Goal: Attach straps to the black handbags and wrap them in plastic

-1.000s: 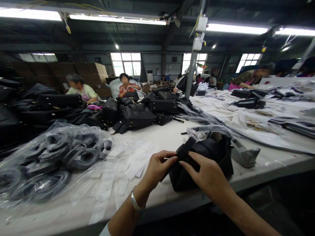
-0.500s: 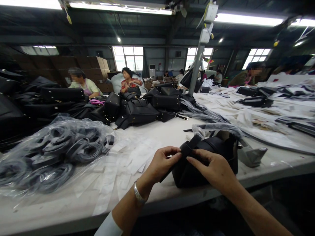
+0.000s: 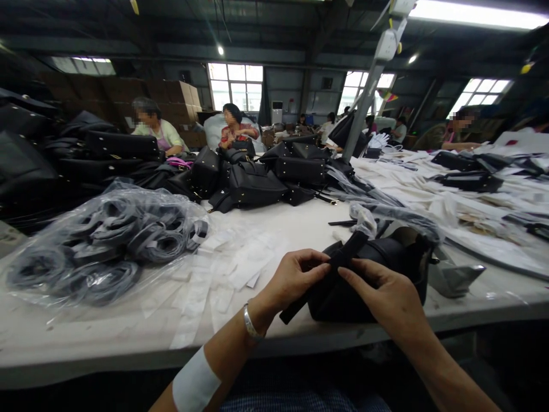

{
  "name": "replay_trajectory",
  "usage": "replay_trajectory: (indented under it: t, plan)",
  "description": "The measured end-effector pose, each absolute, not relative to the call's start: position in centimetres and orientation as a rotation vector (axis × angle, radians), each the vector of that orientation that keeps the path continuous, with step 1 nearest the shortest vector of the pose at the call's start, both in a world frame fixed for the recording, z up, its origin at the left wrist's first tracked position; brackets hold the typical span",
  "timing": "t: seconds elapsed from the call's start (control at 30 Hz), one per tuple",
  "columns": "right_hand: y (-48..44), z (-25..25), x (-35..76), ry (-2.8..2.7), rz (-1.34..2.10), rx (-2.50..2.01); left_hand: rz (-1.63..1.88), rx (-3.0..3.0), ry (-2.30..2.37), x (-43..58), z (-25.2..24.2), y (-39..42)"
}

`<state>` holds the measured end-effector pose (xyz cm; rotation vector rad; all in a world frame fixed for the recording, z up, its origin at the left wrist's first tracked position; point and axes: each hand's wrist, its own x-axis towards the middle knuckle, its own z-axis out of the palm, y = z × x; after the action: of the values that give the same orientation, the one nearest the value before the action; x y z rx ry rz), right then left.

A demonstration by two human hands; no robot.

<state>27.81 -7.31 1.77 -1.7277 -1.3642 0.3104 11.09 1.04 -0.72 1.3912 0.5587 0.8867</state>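
Observation:
A black handbag lies near the table's front edge, its handle partly wrapped in clear plastic. Across its left end runs a flat black strap, slanting down past the bag. My left hand pinches this strap between thumb and fingers from the left. From the right, my right hand grips the same strap with thumb and fingertips, close to the left one. Whether the strap is joined to the bag is hidden by my fingers.
Coiled grey strips in a clear plastic bag lie at the left, beside white paper strips. Black handbags are piled behind. A grey metal piece stands right of my bag. A post rises behind; several people work across the table.
The whole view has shifted, so the scene sits farther right and slightly higher at the left. Both hands keep their pinch on the strap, with little visible movement against the bag.

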Motion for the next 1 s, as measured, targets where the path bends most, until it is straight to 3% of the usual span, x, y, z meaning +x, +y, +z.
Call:
replay_trajectory:
  t: [0.67,1.0]
  plan:
    - [-7.5,2.6,27.2,-1.447,0.217,-1.898,0.69,1.791,0.338,10.5,1.3,4.6]
    - [-7.5,2.6,26.7,-1.387,0.235,-1.885,0.826,1.372,0.369,11.2,-0.5,3.5]
